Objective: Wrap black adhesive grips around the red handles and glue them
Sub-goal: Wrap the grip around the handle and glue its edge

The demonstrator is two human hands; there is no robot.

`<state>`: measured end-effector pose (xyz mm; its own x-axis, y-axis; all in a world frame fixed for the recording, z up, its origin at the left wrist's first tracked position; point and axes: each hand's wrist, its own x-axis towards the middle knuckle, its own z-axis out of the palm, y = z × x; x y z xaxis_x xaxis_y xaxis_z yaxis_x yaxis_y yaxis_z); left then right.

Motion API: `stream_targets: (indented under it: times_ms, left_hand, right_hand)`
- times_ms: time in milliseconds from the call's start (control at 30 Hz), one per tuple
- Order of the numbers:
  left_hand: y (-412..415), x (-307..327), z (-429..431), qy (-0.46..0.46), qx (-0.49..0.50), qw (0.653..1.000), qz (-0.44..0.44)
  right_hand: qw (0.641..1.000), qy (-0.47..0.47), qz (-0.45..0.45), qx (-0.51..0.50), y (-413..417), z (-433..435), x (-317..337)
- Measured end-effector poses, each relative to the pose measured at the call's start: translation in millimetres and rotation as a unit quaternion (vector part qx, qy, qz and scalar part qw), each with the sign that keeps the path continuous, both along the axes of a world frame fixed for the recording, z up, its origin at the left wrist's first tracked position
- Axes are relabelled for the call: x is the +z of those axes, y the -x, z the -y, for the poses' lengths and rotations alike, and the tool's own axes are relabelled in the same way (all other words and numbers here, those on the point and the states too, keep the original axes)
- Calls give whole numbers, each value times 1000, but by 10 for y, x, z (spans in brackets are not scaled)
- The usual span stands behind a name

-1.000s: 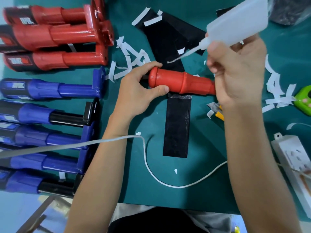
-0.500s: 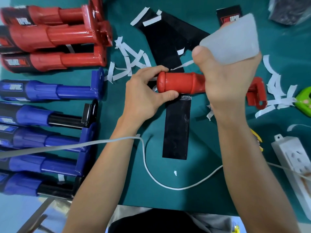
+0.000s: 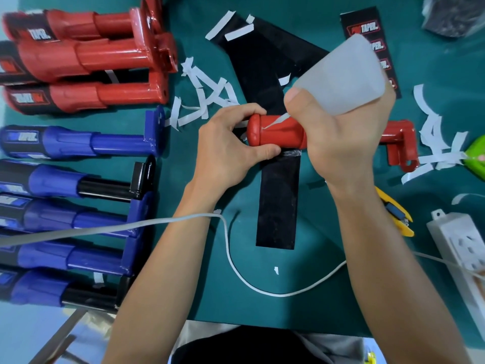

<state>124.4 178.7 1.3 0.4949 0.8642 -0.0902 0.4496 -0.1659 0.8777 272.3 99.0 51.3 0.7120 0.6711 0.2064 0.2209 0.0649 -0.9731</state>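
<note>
- Three red handles (image 3: 86, 61) lie stacked at the far left of the green surface (image 3: 328, 298), with five blue handles (image 3: 73, 143) in a row below them; some of the blue ones show black sections.
- One more red handle (image 3: 278, 134) lies crosswise in the middle, held by both hands.
- Several black grip sheets (image 3: 257, 64) sit behind it, and one black strip (image 3: 278, 203) runs from under the handle toward the person.
- The left hand (image 3: 225, 151) is closed on the handle's rounded end, thumb below and fingers over the top.
- The right hand (image 3: 338, 137) is wrapped tight around a translucent glue bottle (image 3: 343, 74), tipped down so its thin nozzle (image 3: 275, 122) touches the handle just beside the left fingers.
- The strip's top edge meets the handle's underside between the two hands.
- White paper scraps (image 3: 204, 98) lie scattered left and right of the work.
</note>
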Motion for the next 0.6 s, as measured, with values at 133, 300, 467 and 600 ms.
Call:
stream_targets:
  times_ms: [133, 300, 467, 600]
  left_hand:
    - [-9, 14, 14, 2, 2, 1000, -5]
    - [-7, 18, 21, -1, 4, 1000, -12]
    - [-10, 29, 19, -2, 6, 1000, -17]
    - [-1, 36, 15, -3, 6, 1000, -17]
  right_hand:
    - [1000, 7, 9, 5, 5, 8, 26]
    - [1000, 10, 12, 19, -7, 19, 22]
    - [999, 14, 19, 30, -32, 21, 20]
    - [999, 7, 20, 39, -26, 25, 43]
